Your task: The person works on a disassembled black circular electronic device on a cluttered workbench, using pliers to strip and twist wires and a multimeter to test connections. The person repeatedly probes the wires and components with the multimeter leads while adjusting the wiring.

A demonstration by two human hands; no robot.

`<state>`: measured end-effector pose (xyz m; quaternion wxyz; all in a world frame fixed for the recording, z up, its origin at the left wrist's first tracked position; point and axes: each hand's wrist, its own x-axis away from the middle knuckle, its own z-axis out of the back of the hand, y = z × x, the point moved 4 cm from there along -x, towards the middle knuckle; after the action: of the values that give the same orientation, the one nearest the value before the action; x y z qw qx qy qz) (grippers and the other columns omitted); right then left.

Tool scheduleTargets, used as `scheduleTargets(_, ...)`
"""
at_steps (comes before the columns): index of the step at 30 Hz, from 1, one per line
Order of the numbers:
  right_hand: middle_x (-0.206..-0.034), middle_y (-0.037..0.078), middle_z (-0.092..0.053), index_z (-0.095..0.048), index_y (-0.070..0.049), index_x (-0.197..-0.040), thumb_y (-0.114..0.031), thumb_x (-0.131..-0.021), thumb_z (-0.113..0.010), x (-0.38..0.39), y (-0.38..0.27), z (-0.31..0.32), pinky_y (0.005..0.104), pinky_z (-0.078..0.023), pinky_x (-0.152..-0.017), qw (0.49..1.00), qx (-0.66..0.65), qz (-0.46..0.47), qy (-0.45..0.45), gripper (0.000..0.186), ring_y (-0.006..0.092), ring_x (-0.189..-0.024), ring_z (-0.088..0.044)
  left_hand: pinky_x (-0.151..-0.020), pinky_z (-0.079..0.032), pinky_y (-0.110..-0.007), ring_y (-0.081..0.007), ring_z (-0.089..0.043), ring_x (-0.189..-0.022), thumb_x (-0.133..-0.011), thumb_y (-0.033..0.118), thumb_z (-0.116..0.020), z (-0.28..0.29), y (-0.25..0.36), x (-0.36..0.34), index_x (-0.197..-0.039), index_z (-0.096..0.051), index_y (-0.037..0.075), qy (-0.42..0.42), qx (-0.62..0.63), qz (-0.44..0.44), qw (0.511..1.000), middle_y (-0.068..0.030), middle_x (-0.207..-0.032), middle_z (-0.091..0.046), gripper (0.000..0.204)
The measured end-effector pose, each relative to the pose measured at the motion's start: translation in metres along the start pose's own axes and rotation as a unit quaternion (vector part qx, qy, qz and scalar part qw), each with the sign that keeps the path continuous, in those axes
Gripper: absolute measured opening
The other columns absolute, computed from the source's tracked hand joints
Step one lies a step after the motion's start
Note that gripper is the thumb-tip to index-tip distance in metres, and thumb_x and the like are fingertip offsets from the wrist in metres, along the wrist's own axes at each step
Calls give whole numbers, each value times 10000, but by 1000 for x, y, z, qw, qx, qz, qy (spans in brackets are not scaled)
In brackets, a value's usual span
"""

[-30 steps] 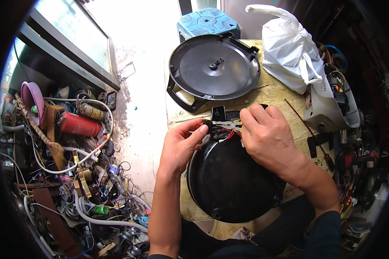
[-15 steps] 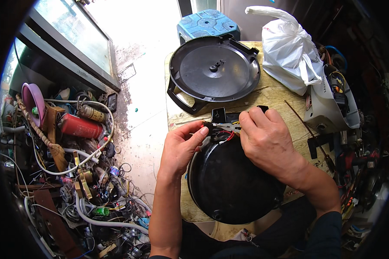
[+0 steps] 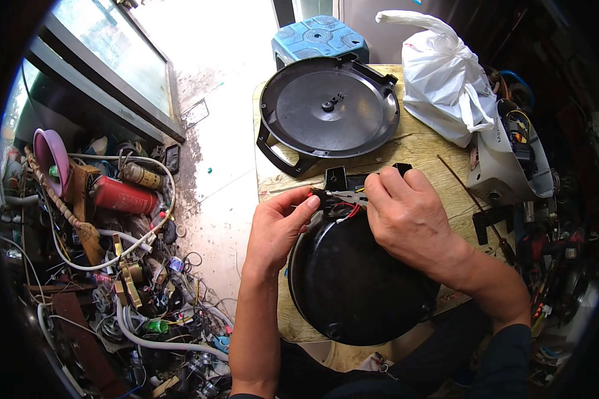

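Observation:
A round black appliance body [image 3: 363, 279] lies on the wooden table in front of me, with red and yellow wires [image 3: 348, 211] coming out at its far edge. My right hand [image 3: 409, 213] is closed on metal pliers [image 3: 347, 197], whose jaws point left. The jaws meet a small black part [image 3: 321, 197], pinched between the thumb and fingers of my left hand [image 3: 287, 223]. What exactly the jaws grip is too small to tell. Beyond my hands rests a round black plastic cover [image 3: 329, 123] with a handle, its inside facing up.
A white plastic bag [image 3: 442, 80] and a pale housing with wiring inside [image 3: 509, 159] stand at the table's right. A long thin screwdriver [image 3: 476, 189] lies near them. Behind the table is a blue stool [image 3: 319, 36]. Piled clutter with a red cylinder [image 3: 123, 195] covers the left floor.
Almost nothing differs. My right hand and the pliers have shifted very slightly to the left; my left hand keeps its pinch on the small black part.

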<state>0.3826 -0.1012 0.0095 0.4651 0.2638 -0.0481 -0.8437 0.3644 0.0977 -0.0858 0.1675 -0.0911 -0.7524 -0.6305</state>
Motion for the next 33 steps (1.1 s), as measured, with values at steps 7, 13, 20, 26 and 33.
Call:
scheduleTargets(7, -791, 62, -510, -655, -55, -669, -145, -730, -672, -2, 5, -5, 348, -360, -660, 1000, -11, 13, 8, 110, 216, -787, -507, -627, -477, -206, -45, -586, -723, -968, 218, -798, 1, -2, -1, -1218, -737, -27, -4, 0, 11, 1000, 10, -883, -704, 356)
scheduleTargets(13, -770, 57, -488, -639, -81, -662, -148, -748, -672, -2, 12, -5, 349, -358, -648, 999, -13, 30, -10, 113, 207, -766, -502, -634, -496, -197, -59, -599, -731, -975, 210, -788, -3, 1, -1, -1234, -726, -44, -2, -14, 12, 1000, -14, -926, -723, 368)
scheduleTargets(20, -764, 48, -494, -631, -92, -653, -157, -764, -676, -8, 16, -7, 348, -357, -641, 998, -30, 48, -25, 136, 207, -762, -505, -642, -474, -207, -63, -590, -734, -992, 209, -767, -5, -4, -4, -1174, -742, -46, 8, -5, -32, 999, -14, -908, -715, 314)
scheduleTargets(26, -756, 49, -490, -628, -91, -658, -152, -767, -687, -8, 18, -6, 346, -352, -619, 997, -11, 73, -30, 138, 206, -752, -502, -697, -478, -207, -36, -598, -770, -1004, 192, -752, -12, -4, -1, -1103, -758, -48, 35, 5, -59, 998, 21, -896, -719, 260)
scheduleTargets(33, -761, 50, -504, -623, -85, -655, -146, -768, -702, -8, 18, -8, 344, -352, -601, 996, -10, 77, -31, 150, 205, -749, -505, -724, -485, -210, -43, -609, -794, -998, 195, -757, -13, -6, 0, -1092, -761, -48, 68, -25, -71, 995, 11, -912, -727, 261)
